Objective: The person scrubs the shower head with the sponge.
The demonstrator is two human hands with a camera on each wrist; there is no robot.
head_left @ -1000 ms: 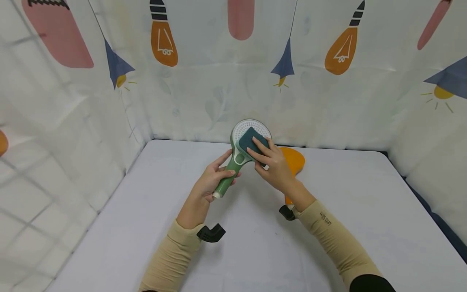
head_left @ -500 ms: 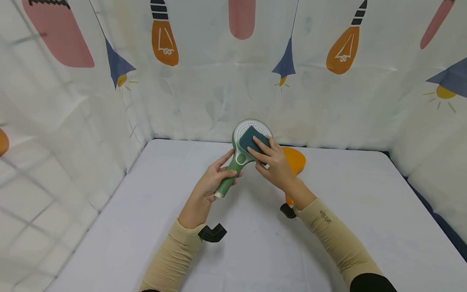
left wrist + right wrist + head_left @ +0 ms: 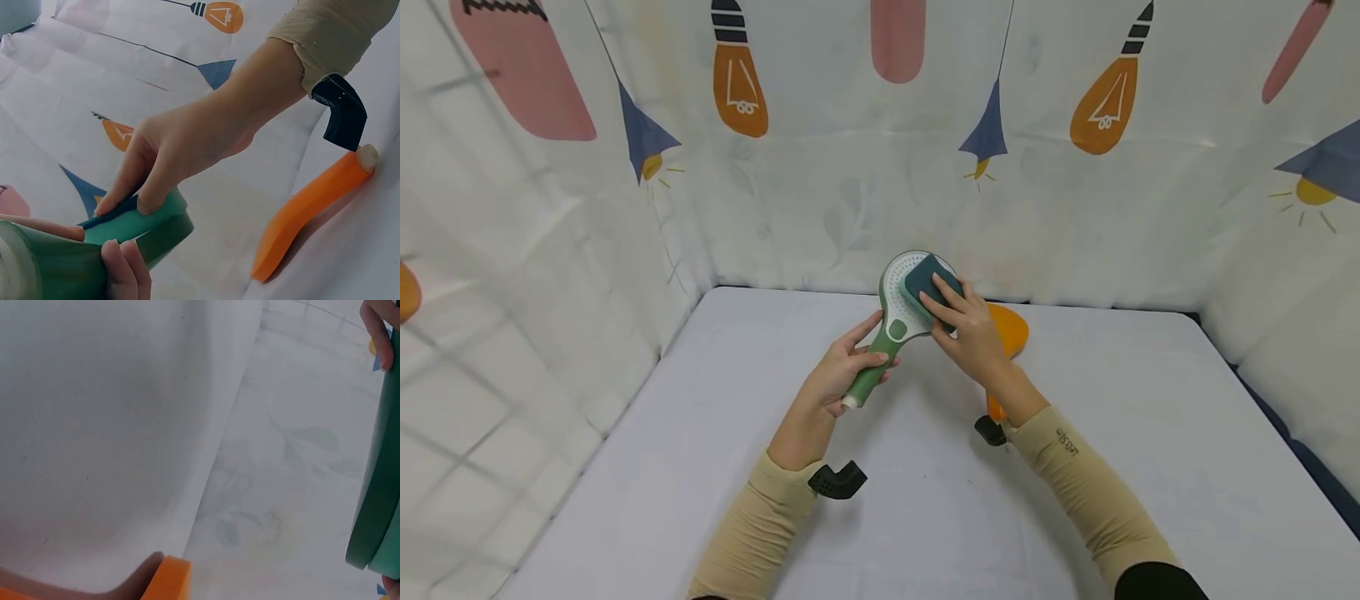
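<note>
In the head view my left hand grips the green handle of a shower head, which is tilted with its white, nozzled face up. My right hand holds a dark teal sponge against that face, fingers spread over its top. The left wrist view has the right hand pressing the sponge from above, while the green shower head fills the lower left corner. At the right edge of the right wrist view, the shower head's green rim appears with a few left fingers.
An orange shower-head-shaped thing lies on the white table, partly hidden behind the right forearm. Its pale end shows in the left wrist view. A patterned curtain stands along the table's back and sides.
My right hand and the sponge have slid slightly right and up across the nozzle face, baring more of its lower part. The left hand keeps its grip on the handle, almost still.
</note>
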